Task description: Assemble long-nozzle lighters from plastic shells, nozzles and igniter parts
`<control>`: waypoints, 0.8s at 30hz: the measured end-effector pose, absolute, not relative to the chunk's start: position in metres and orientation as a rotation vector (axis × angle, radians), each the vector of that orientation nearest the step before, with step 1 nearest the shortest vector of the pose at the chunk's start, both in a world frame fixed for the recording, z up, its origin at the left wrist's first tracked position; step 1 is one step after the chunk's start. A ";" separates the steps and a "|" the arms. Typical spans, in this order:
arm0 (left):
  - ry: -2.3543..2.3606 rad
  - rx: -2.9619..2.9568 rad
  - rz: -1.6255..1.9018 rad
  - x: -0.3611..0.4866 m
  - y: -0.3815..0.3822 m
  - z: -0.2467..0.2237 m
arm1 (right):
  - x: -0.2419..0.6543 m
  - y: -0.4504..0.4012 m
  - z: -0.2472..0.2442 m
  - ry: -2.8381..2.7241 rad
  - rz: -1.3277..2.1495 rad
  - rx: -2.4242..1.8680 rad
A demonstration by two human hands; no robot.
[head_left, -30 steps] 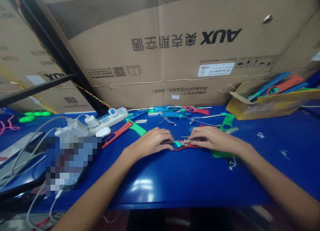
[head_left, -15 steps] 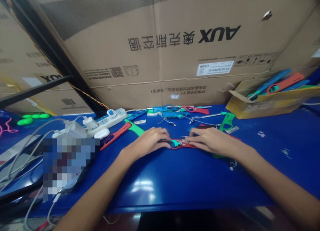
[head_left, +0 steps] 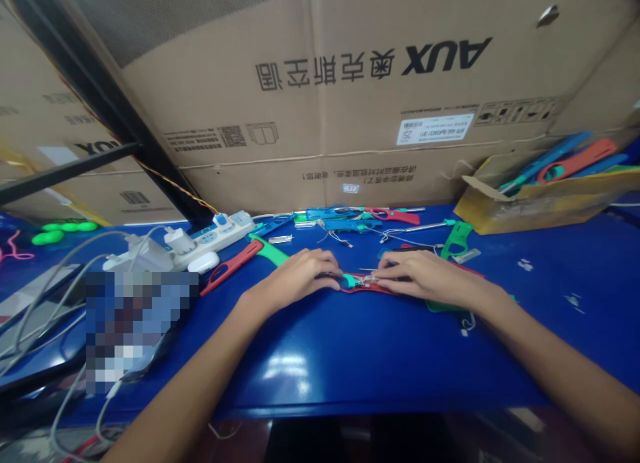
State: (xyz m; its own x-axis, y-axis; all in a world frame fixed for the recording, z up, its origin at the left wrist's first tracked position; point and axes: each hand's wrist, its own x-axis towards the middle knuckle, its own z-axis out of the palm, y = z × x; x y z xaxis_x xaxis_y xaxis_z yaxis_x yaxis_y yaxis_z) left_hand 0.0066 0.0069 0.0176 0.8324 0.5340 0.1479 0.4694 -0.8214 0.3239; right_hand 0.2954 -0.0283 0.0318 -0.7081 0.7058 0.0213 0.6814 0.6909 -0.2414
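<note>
A red lighter casing (head_left: 384, 288) lies open-side up on the blue table, with a green trigger piece (head_left: 349, 281) and thin wires (head_left: 365, 280) showing inside. My left hand (head_left: 310, 275) is closed on its left end, thumb and fingers pinched around it. Over the right part of the casing, my right hand (head_left: 417, 276) has its fingertips pinched at the small parts by the wires; its palm hides the casing's right end. A thin metal rod (head_left: 369, 269) sticks out by the right fingertips. Just beyond the right hand is a green lighter casing (head_left: 457, 239).
Blue lighter bodies (head_left: 350, 227) and a red-handled lighter (head_left: 395, 215) line the back. At left are a red casing (head_left: 233, 266), a green casing (head_left: 273, 253), a power strip (head_left: 215, 237) and cables. A cardboard box (head_left: 530, 206) of lighters stands at right, before a large carton (head_left: 320, 116).
Both hands stay at the red casing, the right fingertips shifting slightly over the wires. The view has tilted a little, so the carton sits higher in the picture.
</note>
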 end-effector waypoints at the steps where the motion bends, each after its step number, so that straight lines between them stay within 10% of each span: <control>1: 0.769 2.739 0.335 0.007 0.007 0.018 | 0.296 -0.028 0.032 -2.786 0.331 -1.148; 24: 0.786 2.634 0.414 0.011 0.002 0.018 | 0.286 -0.029 0.019 -2.501 0.149 -1.262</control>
